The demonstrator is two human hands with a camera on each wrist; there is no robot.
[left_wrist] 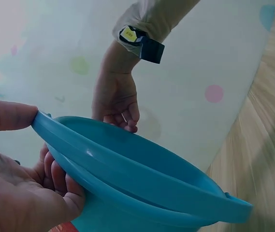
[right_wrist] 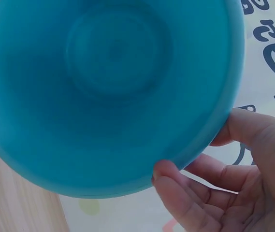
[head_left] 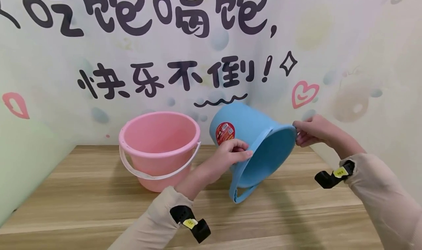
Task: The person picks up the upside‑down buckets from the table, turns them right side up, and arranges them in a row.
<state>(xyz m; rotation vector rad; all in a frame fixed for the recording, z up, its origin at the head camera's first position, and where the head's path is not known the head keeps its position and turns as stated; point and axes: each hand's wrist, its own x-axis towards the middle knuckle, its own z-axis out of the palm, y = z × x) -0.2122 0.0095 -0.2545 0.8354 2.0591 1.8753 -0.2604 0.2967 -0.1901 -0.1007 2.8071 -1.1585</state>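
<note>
A blue plastic bucket [head_left: 245, 120] is tipped over on its side between both hands, its mouth turned toward the front right and downward. My left hand [head_left: 227, 151] pinches the rim at the left, thumb on one side and curled fingers beneath, as the left wrist view shows. At the far right of the rim, my right hand [head_left: 314, 131] grips the edge with thumb and fingers. The right wrist view looks into the bare blue inside [right_wrist: 118, 130]. The blue handle [head_left: 247, 194] hangs along the lowest part of the rim, close over the table. A round red label [head_left: 225, 132] marks the bucket's side.
Left of the blue bucket, a pink bucket [head_left: 158, 153] stands upright with its white handle [head_left: 158, 176] lowered across the front. Both are at the wood-grain table [head_left: 82, 206]. Behind rises a white printed cloth [head_left: 184, 114] with black lettering.
</note>
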